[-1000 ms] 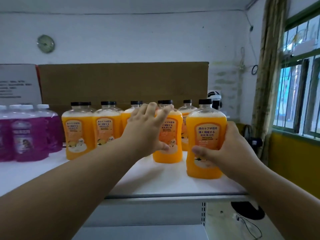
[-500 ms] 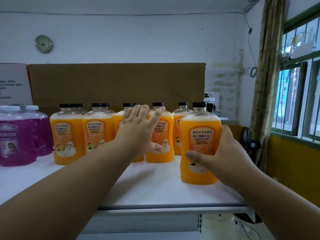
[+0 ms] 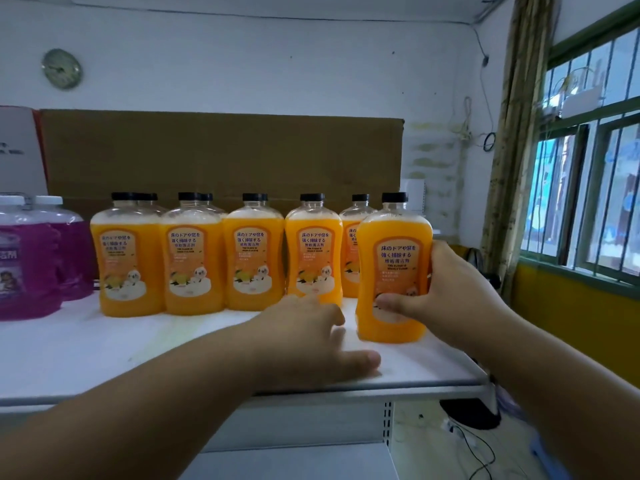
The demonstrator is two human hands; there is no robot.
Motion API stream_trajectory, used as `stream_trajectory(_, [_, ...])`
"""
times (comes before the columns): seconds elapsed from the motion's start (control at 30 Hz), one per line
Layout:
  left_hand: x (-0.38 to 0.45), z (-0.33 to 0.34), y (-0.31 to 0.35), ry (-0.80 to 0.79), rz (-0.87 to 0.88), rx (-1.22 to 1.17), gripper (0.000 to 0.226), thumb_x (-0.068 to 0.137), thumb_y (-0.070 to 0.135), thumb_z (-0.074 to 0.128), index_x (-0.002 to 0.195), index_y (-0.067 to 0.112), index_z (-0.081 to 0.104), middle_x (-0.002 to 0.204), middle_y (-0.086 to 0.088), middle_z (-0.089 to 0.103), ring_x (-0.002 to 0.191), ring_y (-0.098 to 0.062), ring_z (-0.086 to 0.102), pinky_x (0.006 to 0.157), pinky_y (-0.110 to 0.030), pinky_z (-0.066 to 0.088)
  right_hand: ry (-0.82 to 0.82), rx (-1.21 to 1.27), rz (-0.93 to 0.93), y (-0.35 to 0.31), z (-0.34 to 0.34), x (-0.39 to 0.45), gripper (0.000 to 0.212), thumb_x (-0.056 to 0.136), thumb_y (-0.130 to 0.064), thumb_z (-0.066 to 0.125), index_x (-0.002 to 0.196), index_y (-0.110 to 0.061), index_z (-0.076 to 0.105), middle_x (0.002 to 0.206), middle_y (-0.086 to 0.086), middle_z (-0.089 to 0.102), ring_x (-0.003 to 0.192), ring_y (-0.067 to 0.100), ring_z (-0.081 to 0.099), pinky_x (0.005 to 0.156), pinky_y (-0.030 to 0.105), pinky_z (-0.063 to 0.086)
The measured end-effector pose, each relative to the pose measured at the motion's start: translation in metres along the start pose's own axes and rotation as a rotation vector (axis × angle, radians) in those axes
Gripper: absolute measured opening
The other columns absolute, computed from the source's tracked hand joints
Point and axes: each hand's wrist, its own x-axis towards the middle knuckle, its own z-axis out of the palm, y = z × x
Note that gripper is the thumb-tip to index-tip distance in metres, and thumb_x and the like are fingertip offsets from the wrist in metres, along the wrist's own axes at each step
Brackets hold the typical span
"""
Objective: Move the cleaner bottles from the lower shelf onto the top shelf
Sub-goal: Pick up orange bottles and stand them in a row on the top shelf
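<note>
My right hand (image 3: 446, 292) grips an orange cleaner bottle (image 3: 393, 268) with a black cap, standing upright on the white top shelf (image 3: 104, 351) near its right front corner. My left hand (image 3: 308, 337) hovers low over the shelf just left of that bottle, fingers relaxed and holding nothing. A row of several more orange bottles (image 3: 190, 258) stands behind, with others partly hidden at the back. The lower shelf (image 3: 294, 462) shows only as a bare strip at the bottom.
Purple bottles (image 3: 31, 268) with white caps stand at the shelf's left end. A brown cardboard sheet (image 3: 221, 154) leans on the wall behind the rows. To the right are a barred window (image 3: 588, 188) and a curtain (image 3: 512, 140); cables lie on the floor below.
My left hand let go of the fourth orange bottle in the row and dropped toward the shelf front. The right hand still holds its bottle on the shelf.
</note>
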Motion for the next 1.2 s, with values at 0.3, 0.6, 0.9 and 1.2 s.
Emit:
stream_trajectory(0.3, [0.003, 0.017, -0.001, 0.029, 0.024, 0.113, 0.095, 0.070, 0.096, 0.021, 0.135, 0.033, 0.050, 0.140, 0.002, 0.049, 0.125, -0.021, 0.041, 0.098, -0.042, 0.041, -0.046, -0.142, 0.108, -0.011, 0.021, 0.040, 0.076, 0.074, -0.054, 0.078, 0.134, -0.021, 0.045, 0.121, -0.001, 0.065, 0.106, 0.020, 0.065, 0.083, 0.034, 0.054])
stream_trajectory(0.6, [0.003, 0.017, 0.003, 0.023, 0.018, 0.131, 0.092, 0.073, 0.094, 0.022, 0.133, 0.032, 0.052, 0.141, 0.002, 0.049, 0.127, -0.022, 0.040, 0.103, -0.047, 0.040, -0.046, -0.123, 0.167, -0.013, 0.031, 0.055, 0.072, 0.073, -0.048, 0.083, 0.128, -0.019, 0.047, 0.112, 0.000, 0.064, 0.099, 0.019, 0.064, 0.080, 0.035, 0.055])
stream_trajectory(0.9, [0.006, 0.021, -0.001, 0.053, 0.017, 0.106, 0.097, 0.066, 0.097, 0.017, 0.130, 0.035, 0.053, 0.133, 0.004, 0.052, 0.118, -0.019, 0.042, 0.094, -0.042, 0.042, -0.012, -0.131, 0.169, -0.014, 0.038, 0.054, 0.077, 0.075, -0.052, 0.079, 0.133, -0.018, 0.042, 0.120, 0.003, 0.061, 0.106, 0.023, 0.063, 0.082, 0.035, 0.055])
stream_trajectory(1.2, [0.001, 0.016, 0.001, 0.047, -0.035, 0.051, 0.092, 0.065, 0.097, 0.027, 0.133, 0.039, 0.053, 0.141, 0.008, 0.050, 0.123, -0.015, 0.042, 0.097, -0.039, 0.041, 0.117, -0.142, 0.024, -0.006, 0.032, 0.035, 0.046, 0.088, -0.040, 0.070, 0.122, -0.021, 0.045, 0.106, 0.000, 0.057, 0.087, 0.013, 0.059, 0.068, 0.025, 0.050])
